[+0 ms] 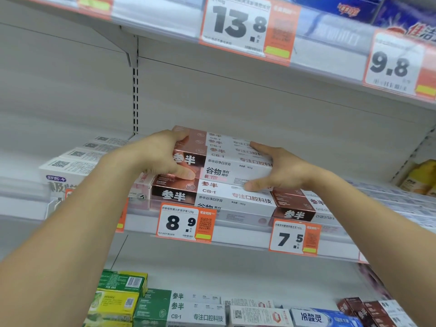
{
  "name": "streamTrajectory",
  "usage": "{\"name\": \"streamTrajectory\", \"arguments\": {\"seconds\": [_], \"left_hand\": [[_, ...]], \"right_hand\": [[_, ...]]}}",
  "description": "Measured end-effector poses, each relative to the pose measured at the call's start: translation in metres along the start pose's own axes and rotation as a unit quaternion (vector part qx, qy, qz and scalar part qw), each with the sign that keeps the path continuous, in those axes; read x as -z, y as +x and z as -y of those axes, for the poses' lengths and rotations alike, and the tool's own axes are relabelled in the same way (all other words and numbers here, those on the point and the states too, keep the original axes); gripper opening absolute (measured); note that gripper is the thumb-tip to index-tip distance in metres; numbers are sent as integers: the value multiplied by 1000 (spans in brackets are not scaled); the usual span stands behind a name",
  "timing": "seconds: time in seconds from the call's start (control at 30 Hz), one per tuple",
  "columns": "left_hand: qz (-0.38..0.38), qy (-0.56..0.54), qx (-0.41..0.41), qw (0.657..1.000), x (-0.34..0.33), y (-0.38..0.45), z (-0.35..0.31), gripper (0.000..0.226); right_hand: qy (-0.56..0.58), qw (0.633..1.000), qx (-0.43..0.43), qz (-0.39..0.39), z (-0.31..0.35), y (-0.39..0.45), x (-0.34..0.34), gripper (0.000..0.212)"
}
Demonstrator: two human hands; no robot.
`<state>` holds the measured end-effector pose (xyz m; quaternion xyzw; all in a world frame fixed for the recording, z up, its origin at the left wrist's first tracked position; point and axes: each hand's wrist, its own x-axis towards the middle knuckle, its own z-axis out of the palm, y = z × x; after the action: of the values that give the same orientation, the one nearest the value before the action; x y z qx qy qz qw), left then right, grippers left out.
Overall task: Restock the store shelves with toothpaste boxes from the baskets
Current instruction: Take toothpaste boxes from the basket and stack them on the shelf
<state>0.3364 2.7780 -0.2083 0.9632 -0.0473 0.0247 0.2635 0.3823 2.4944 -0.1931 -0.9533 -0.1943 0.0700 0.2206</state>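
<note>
At the centre of the frame, the left hand (162,156) and right hand (280,171) clamped the two ends of a row of pink-and-white toothpaste boxes (226,159), resting atop matching boxes (212,197) on the middle shelf (247,241).

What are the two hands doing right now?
Left hand: closed on the left end of the toothpaste boxes.
Right hand: closed on their right end.

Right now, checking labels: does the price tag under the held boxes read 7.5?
No: the tag below the boxes held by both hands reads 8.9.
</note>
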Motion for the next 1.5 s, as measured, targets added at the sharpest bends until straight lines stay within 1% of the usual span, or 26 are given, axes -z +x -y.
{"name": "streamTrajectory", "arguments": {"seconds": [0.17,0.3,0.37,0.43,0.47,0.53,0.57,0.6,0.63,0.67,0.7,0.73,0.8,0.87,0.9,0.93,0.97,1.03,1.07,1.17,1.23,1.3,1.37,1.4,1.43,1.5], "left_hand": [[1,11,13,1000,0,-1,0,113],[-4,36,16,999,-1,-4,-5,107],[-22,68,15,997,-2,-9,-9,101],[-69,81,-1,994,-6,-17,-17,94],[-103,74,-16,992,-8,-23,-23,91],[-172,68,-76,980,-16,-41,-41,76],[-208,59,-121,969,-24,-53,-50,64],[-241,44,-168,955,-36,-65,-60,49],[-262,24,-207,942,-52,-80,-68,33],[-258,8,-234,937,-72,-94,-76,18],[-221,3,-250,943,-96,-107,-83,8],[-149,8,-259,954,-124,-119,-90,4],[56,50,-253,964,-187,-136,-98,10],[235,125,-216,940,-254,-145,-92,16],[303,153,-195,920,-285,-149,-85,21],[358,170,-172,902,-313,-152,-76,26],[399,174,-144,889,-338,-156,-66,31],[441,151,-78,881,-381,-162,-44,41],[448,144,-53,881,-400,-166,-32,53],[465,183,-12,866,-440,-179,1,101],[472,193,9,860,-459,-183,19,115],[481,193,32,854,-473,-179,26,119],[488,182,50,852,-485,-172,30,117],[487,182,51,853,-489,-168,30,115],[479,182,52,857,-493,-166,32,112],[459,174,53,870,-496,-167,37,108]], "right_hand": [[-23,1000,7,-8,-3,0,-1,120],[-44,998,16,-42,-4,-7,-4,115],[-47,997,23,-64,-5,-16,-7,112],[-74,991,42,-100,-5,-30,-12,107],[-86,985,61,-137,-4,-38,-16,101],[-64,957,126,-253,-4,-66,-27,72],[-39,931,177,-316,-6,-84,-35,53],[-16,907,223,-357,-9,-104,-45,35],[9,896,257,-363,-15,-126,-59,20],[43,902,269,-334,-24,-145,-76,11],[86,922,257,-276,-34,-163,-95,10],[130,945,225,-197,-47,-175,-116,12],[165,977,134,-12,-81,-192,-166,11],[140,979,44,140,-131,-207,-223,11],[133,974,-5,185,-156,-216,-250,9],[139,967,-55,206,-178,-226,-272,9],[144,960,-103,217,-196,-237,-291,16],[151,943,-180,237,-218,-257,-320,26],[167,934,-207,240,-223,-265,-332,29],[216,910,-246,254,-223,-277,-364,38],[210,893,-263,297,-219,-278,-386,50],[225,869,-292,331,-212,-276,-409,75],[244,848,-306,357,-201,-273,-429,100],[253,843,-312,357,-193,-271,-438,100],[265,847,-317,336,-188,-271,-450,96],[297,842,-360,270,-181,-279,-467,89]]}}
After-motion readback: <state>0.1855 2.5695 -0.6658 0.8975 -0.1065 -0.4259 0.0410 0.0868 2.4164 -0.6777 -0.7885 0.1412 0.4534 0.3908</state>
